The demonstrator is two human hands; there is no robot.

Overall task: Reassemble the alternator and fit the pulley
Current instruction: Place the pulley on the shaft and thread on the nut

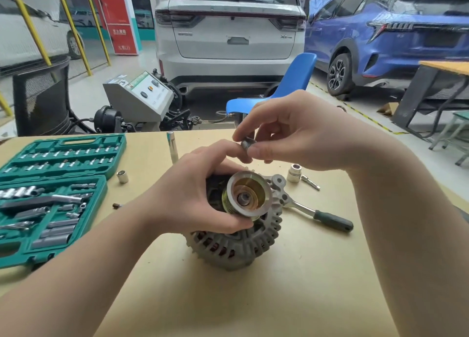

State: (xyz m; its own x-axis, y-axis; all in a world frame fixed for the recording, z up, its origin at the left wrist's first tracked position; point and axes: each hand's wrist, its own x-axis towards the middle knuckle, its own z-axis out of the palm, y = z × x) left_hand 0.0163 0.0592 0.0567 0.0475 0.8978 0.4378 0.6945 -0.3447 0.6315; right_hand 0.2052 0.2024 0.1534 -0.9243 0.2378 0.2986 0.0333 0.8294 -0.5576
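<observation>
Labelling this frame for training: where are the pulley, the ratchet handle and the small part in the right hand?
pulley point(250, 196), head view, brass inner face.
ratchet handle point(333, 220), head view, dark grip.
small part point(246, 143), head view, grey metal between fingertips.

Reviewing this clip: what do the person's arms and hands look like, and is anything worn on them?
Both the left hand and the right hand are bare: no gloves, rings, watch or wristband visible. Both forearms are uncovered as far as the picture's edges, with no sleeve in view. Fingernails are short and unpainted.

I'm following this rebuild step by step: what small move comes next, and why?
Probably lower the nut pinched in the right hand onto the bare shaft end inside the pulley, which the left hand grips seated on the alternator.
</observation>
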